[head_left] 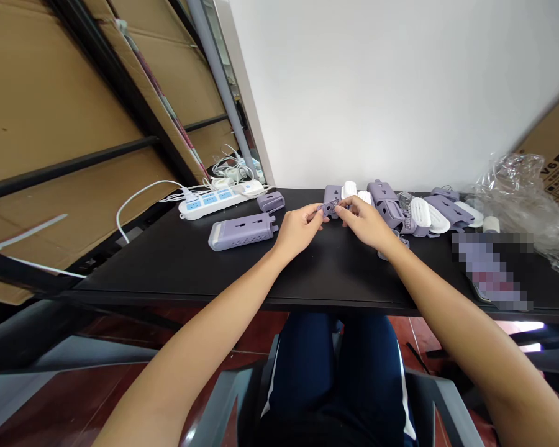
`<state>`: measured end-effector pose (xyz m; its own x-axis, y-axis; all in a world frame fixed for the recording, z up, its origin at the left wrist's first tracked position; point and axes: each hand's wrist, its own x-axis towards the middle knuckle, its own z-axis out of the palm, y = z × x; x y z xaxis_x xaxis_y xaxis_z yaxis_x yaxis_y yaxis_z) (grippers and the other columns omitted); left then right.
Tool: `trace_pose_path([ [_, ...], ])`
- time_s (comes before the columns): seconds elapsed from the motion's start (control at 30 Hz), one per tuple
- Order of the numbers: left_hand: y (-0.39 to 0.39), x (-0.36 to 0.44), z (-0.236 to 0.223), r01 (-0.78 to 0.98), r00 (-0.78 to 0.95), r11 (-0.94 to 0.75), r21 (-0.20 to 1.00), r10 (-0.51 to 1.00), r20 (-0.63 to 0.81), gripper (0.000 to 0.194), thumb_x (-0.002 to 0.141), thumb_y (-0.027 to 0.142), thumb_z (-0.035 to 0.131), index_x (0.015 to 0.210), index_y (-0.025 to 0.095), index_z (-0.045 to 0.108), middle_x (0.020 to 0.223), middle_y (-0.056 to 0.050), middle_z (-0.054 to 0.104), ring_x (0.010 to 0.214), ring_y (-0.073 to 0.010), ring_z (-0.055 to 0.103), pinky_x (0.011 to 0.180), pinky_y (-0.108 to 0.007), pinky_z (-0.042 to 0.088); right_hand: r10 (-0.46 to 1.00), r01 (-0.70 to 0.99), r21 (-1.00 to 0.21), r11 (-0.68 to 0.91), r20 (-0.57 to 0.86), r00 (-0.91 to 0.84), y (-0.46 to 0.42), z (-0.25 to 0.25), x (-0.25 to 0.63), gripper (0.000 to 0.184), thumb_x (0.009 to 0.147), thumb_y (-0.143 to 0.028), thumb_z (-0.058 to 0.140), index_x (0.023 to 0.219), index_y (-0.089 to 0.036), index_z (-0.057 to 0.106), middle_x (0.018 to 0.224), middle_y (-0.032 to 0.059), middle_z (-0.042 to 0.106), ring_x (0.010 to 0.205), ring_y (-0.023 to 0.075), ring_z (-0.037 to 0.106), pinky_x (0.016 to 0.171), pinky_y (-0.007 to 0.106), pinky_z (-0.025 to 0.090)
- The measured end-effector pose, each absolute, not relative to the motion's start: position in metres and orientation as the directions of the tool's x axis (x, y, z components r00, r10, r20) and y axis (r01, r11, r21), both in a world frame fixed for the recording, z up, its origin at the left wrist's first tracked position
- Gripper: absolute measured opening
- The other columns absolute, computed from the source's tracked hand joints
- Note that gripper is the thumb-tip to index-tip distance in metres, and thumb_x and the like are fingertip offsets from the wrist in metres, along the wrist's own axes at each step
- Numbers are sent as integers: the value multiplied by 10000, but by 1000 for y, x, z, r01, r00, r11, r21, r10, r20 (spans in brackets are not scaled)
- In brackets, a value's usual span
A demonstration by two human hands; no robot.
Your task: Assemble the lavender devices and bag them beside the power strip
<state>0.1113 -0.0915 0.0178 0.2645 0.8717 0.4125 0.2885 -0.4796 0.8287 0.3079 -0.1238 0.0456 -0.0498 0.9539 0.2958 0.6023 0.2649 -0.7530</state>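
Above tabletop (335,273), hands (299,231) (366,222) hold purple part (330,208).

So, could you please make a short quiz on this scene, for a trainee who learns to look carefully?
1. True or false: the left hand and the right hand both touch the small purple part.
2. Which thing lies on the desk, just left of the left hand? (a) a cup (b) a long purple case (c) scissors
3. Fill in: the sockets on the white power strip are ____.

Key: 1 true; 2 b; 3 blue.
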Motion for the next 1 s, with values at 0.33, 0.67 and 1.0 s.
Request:
trace_pose_path([
  [0.33, -91, 111, 18, 290, 263, -481, 827, 871, 414, 341, 984, 342, 554, 1201, 195, 771, 938, -43, 817, 737, -142, 730, 718, -249, 578, 908, 809, -490, 324, 402, -120, -132, 50, 311, 317, 946, -408, 665, 1235, -279, 658, 868, -5, 705, 789, 191, 639, 684, 290, 389],
  [0.67, -93, 110, 17, 323, 278, -528, 786, 846, 455, 341, 990, 364, 555, 1192, 202, 776, 943, -40, 817, 795, -157, 748, 736, -246, 571, 890, 811, -457, 364, 428, -158, -131, 49, 313, 299, 950, -355, 663, 1244, -296, 649, 945, 2, 706, 818, 189, 628, 710, 296, 408],
  [1.0, -91, 110, 16, 317, 303, -559, 766, 825, 477, 333, 979, 368, 562, 1160, 193, 779, 900, -47, 804, 834, -170, 744, 746, -255, 557, 864, 837, -379, 396, 462, -199, -131, 48, 314, 305, 968, -316, 632, 1273, -305, 630, 999, 19, 693, 869, 209, 639, 709, 304, 412],
])
